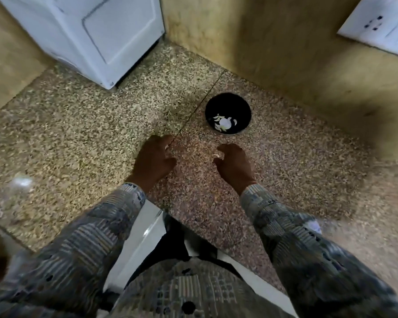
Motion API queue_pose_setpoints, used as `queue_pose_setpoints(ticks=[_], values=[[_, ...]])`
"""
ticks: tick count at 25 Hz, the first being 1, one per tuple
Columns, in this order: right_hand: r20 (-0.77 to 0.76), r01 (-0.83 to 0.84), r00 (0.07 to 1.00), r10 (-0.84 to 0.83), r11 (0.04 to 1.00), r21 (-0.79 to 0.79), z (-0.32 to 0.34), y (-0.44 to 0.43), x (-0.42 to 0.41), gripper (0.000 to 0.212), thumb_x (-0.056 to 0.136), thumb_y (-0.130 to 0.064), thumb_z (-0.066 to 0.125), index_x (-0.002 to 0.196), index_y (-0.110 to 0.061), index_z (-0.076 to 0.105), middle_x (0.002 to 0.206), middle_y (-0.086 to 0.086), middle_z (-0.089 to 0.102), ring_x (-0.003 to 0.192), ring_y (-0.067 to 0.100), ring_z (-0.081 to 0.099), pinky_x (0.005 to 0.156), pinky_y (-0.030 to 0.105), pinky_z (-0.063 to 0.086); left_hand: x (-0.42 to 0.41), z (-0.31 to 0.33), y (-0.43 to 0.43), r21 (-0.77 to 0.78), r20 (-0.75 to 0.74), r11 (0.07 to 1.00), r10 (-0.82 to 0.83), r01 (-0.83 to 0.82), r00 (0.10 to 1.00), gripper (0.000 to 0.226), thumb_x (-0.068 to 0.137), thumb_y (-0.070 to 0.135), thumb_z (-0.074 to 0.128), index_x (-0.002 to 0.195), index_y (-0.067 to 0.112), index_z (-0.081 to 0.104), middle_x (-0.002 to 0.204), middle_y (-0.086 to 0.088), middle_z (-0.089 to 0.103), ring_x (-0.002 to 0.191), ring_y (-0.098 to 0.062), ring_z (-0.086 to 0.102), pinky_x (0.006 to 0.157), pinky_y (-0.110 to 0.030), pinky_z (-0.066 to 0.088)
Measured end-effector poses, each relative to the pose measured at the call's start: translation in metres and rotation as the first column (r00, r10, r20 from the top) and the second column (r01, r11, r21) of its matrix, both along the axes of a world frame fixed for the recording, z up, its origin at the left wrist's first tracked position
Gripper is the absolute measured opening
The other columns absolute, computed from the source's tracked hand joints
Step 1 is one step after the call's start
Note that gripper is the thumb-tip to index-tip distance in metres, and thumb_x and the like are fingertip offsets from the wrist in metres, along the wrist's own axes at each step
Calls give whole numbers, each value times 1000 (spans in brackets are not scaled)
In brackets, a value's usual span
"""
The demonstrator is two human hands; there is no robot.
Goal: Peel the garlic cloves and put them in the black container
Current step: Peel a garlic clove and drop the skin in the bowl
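Black container (228,103): round, so no long axis is presented; the mouth is turned straight up. It is stood on the speckled stone counter (90,134), right of centre and towards the far side, near the yellowish wall (274,53).

Contents: garlic cloves (223,123), white, glossy and crescent-shaped, heaped at the near side of the floor with tips fanned in several directions.

Left hand (155,157): held over the counter, nearer than the container and to its left; fingers loosely curled downward, nothing seen to be held.

Right hand (236,164): just on the near side of the container, apart from it; fingers curled, a small pale piece (216,155) pinched between thumb and forefinger. Clove or skin cannot be told through the blur.

White appliance (90,31) is noted far left, and a white switch plate (377,24) far right on the wall.
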State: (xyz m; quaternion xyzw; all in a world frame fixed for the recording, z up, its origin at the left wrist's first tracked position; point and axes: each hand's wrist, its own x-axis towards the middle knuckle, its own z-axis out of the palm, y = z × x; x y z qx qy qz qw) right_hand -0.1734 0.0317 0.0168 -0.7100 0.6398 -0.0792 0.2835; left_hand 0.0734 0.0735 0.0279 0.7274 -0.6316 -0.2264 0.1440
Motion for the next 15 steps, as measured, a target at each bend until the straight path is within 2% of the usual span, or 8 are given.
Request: queue_pose_setpoints(ticks=[4,6,8,10,12,14,15], values=[[-27,49,999,-47,996,75,-23,-11,15,26,95,-21,66,120,-13,69,120,15,64,111,37,62,88,44,56,31,-21,-32,141,58,990,-21,12,998,69,74,45,78,136,20,60,118,-19,63,108,-39,62,90,-40,51],[-103,25,995,-17,997,75,-32,-9,20,18,96,-17,59,111,-12,68,112,14,61,102,38,63,76,40,54,38,-28,-42,193,53,981,-43,32,998,71,73,46,81,136,20,59,118,-18,64,109,-38,62,89,-38,50],[-90,30,996,-25,998,56,-34,-11,26,12,95,-16,57,100,-10,66,102,14,64,93,38,64,70,36,47,39,-36,-52,234,43,972,-47,35,998,68,75,39,84,135,19,61,118,-18,67,109,-37,63,89,-36,49],[53,147,988,-148,989,21,-25,-17,37,8,93,-18,63,90,-12,67,89,8,69,82,29,65,65,30,40,38,-42,-58,235,39,970,-65,54,997,55,76,30,85,127,17,68,116,-15,71,109,-35,66,88,-33,49],[220,321,923,-316,947,11,-6,-31,48,3,90,-19,70,88,-17,71,80,-4,68,75,15,62,65,24,38,40,-51,-61,232,41,971,-68,57,997,36,78,24,82,113,19,75,109,-12,74,105,-32,68,84,-31,49],[328,458,834,-443,888,35,13,-51,56,2,88,-23,72,89,-22,73,80,-8,70,77,11,65,68,25,48,41,-58,-62,269,-27,963,-21,28,999,21,79,22,80,100,21,77,100,-5,77,95,-26,71,79,-27,49],[364,504,793,-489,861,58,15,-61,57,4,87,-27,71,90,-24,73,83,-7,73,80,14,69,72,29,55,40,-58,-62,298,-133,955,41,0,990,16,80,20,80,96,21,77,94,-1,78,89,-23,73,77,-26,53]])
